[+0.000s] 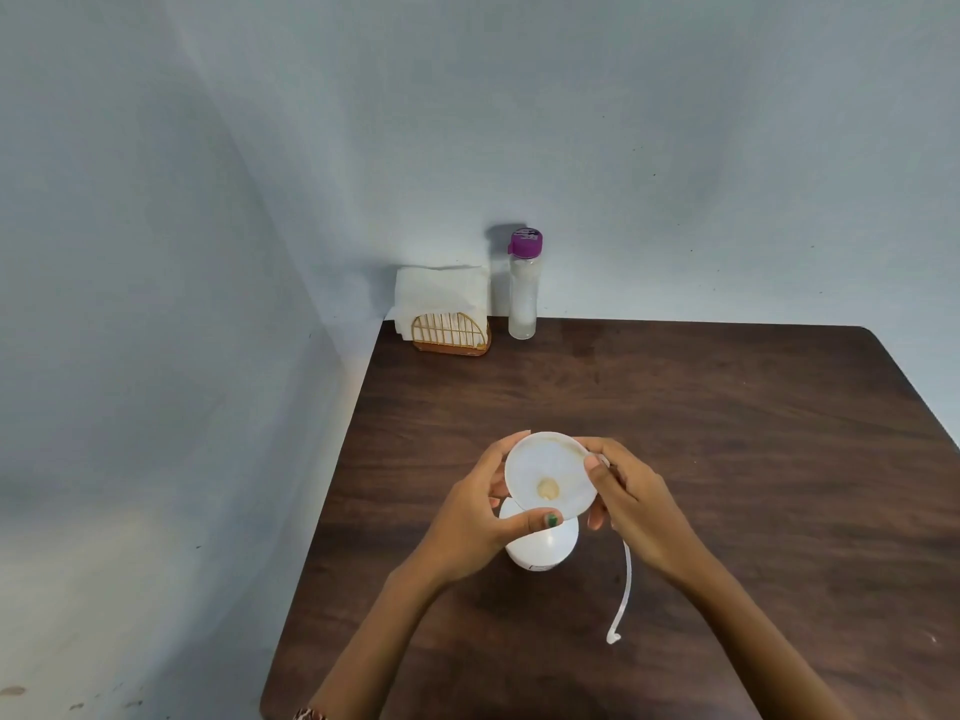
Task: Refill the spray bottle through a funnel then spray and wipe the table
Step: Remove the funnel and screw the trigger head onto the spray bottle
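Dim, soft indoor light is showing in a slightly hazy wide-angle view.
A clear bottle (523,285) at the table's (727,433) far edge is casting a faint shadow leftward on the wall (675,148). Straight lines are bowing toward the frame edges; the dark tabletop is giving off only a dull sheen.
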Action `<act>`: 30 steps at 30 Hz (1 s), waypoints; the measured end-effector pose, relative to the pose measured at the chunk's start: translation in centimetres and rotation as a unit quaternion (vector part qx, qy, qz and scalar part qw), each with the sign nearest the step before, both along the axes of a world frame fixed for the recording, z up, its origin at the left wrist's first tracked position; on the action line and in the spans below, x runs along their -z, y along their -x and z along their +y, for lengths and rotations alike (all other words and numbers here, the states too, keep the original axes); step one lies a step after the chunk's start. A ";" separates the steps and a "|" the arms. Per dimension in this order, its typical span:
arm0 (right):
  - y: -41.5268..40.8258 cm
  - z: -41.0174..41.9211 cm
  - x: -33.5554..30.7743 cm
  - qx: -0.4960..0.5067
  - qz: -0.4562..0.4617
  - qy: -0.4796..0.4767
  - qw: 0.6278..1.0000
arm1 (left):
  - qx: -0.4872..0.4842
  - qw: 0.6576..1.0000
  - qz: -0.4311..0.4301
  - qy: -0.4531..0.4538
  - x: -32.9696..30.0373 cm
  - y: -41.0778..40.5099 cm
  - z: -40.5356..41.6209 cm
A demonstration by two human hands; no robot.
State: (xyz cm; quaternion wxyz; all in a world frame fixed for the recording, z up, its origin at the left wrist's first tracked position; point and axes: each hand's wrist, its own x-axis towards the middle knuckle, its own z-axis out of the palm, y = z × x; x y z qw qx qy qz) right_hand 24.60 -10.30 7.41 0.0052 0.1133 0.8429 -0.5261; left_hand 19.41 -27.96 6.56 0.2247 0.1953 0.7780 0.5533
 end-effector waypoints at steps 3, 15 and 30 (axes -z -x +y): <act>0.0 0.1 -0.2 -0.009 -0.014 0.006 1.000 | 0.018 1.000 -0.022 0.008 -0.2 0.2 -0.2; 4.7 2.1 -5.5 0.025 0.040 0.047 0.998 | 0.069 0.995 -0.046 -0.052 -6.0 6.5 0.9; 22.1 10.5 5.8 0.187 0.017 -0.133 0.973 | 0.016 0.997 -0.067 0.047 4.2 22.6 15.1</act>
